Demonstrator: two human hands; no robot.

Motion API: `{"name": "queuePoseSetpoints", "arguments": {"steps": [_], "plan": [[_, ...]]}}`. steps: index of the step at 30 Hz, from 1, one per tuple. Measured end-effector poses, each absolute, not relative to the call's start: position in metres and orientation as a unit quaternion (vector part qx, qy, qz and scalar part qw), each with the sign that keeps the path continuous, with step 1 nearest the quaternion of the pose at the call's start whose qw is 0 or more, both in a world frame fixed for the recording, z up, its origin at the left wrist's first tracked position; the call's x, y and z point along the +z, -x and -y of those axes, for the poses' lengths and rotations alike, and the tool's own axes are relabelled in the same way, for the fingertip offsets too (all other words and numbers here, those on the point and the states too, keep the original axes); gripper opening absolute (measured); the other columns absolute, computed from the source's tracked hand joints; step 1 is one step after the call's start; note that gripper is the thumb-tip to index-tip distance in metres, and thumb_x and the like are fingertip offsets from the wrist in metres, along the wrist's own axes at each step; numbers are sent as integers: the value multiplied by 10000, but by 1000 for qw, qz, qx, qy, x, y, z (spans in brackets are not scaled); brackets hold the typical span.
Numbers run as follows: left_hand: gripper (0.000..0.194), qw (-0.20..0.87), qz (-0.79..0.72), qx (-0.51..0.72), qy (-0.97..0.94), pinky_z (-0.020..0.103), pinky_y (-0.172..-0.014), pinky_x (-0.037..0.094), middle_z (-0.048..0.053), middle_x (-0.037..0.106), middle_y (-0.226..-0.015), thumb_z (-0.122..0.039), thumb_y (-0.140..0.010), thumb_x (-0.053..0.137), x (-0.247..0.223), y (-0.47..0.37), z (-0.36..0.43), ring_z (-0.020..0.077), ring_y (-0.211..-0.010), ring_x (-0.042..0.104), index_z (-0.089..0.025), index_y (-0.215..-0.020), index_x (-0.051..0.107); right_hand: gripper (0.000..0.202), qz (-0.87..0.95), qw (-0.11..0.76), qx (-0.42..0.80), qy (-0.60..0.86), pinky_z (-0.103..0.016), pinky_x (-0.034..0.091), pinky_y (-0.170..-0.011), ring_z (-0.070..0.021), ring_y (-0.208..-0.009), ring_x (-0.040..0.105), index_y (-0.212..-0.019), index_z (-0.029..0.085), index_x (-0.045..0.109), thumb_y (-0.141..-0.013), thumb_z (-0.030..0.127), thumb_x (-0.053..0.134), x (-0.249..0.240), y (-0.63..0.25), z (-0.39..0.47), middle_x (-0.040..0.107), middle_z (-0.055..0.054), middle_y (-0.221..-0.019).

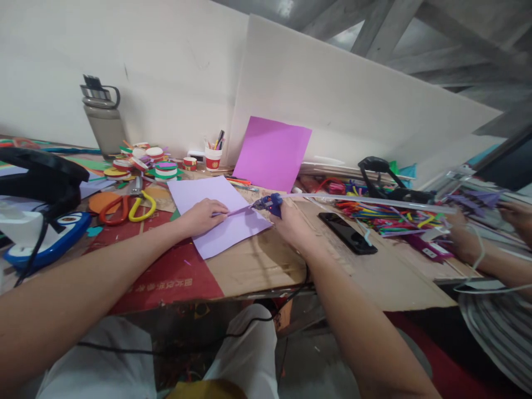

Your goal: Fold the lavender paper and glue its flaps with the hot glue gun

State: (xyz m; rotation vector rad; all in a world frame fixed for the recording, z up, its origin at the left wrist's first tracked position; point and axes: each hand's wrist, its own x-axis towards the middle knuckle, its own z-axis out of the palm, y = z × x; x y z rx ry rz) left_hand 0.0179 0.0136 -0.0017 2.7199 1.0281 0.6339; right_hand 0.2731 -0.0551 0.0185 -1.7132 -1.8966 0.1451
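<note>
Our right hand (292,224) clasps the glue gun (272,205), best kept steady; whether our left hand (204,216) pinches the lavender paper (226,239) is unclear

Head view, forward and down, hands (204,217) near, seemingly wide-angle.

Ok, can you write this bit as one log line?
left hand: on lilac sheet | right hand: holding blue glue gun | nozzle: pointing toward left hand
</note>
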Motion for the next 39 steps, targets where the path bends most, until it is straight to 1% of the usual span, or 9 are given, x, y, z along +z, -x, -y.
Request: {"name": "queuePoseSetpoints", "arguments": {"steps": [2,6,11,15,22,26,30,35,39], "plan": [[378,81,-347,209,-911,350,-989,397,73,664,-1149,-375,-883,426,-1,-18,-12,209,-1081,577,-177,-1066,692,312,708,300,51,638,-377,448,-865,-263,-1057,578,-1140,144,508,-851,260,505,18,-273,54,613,-159,-1125],[368,83,-356,206,-908,350,-993,396,58,666,-1151,-375,-878,426,0,-19,-11,208,-1087,573,-200,-1060,694,307,711,316,54,626,-366,454,-852,-248,-1013,592,-1124,153,515,-850,292,519,19,-270,55,623,-142,-1100],[364,84,-354,207,-908,352,-987,403,61,666,-1150,-373,-875,429,-1,-18,-13,209,-1078,578,-205,-1057,696,303,704,300,39,643,-376,448,-844,-262,-982,595,-1104,126,519,-845,283,522,19,-269,53,626,-160,-1064],[385,79,-352,201,-911,346,-991,398,76,656,-1169,-375,-888,411,-1,-18,-14,210,-1089,573,-185,-1070,691,301,706,298,28,642,-380,435,-865,-268,-1016,578,-1106,125,515,-834,253,521,15,-270,50,617,-166,-1078],[365,83,-353,199,-910,337,-995,395,70,658,-1167,-362,-889,414,1,-19,-12,195,-1087,573,-205,-1069,691,327,733,275,98,615,-366,446,-849,-254,-1001,588,-1130,150,521,-819,253,516,10,-264,51,629,-129,-1073],[359,80,-354,195,-911,338,-993,394,59,659,-1168,-354,-890,416,1,-19,-12,199,-1088,572,-208,-1069,691,313,721,282,76,628,-368,441,-863,-258,-1015,590,-1121,151,535,-824,247,515,9,-264,51,632,-139,-1063],[360,76,-347,195,-914,329,-986,397,55,657,-1171,-350,-896,412,1,-18,-13,197,-1088,572,-200,-1069,690,279,704,296,46,644,-367,440,-866,-266,-1018,593,-1094,141,551,-856,275,493,9,-265,50,636,-158,-1050],[367,73,-343,195,-916,329,-983,397,78,653,-1176,-341,-900,413,0,-18,-15,198,-1083,575,-167,-1071,687,348,712,292,67,635,-378,428,-883,-269,-1050,578,-1174,129,510,-858,274,497,5,-265,47,614,-167,-1117],[360,74,-341,195,-916,326,-986,394,71,653,-1177,-342,-899,413,0,-18,-15,195,-1087,573,-183,-1068,689,361,723,290,93,620,-381,424,-880,-268,-1038,576,-1166,129,518,-829,258,520,4,-265,45,614,-156,-1109]]}}
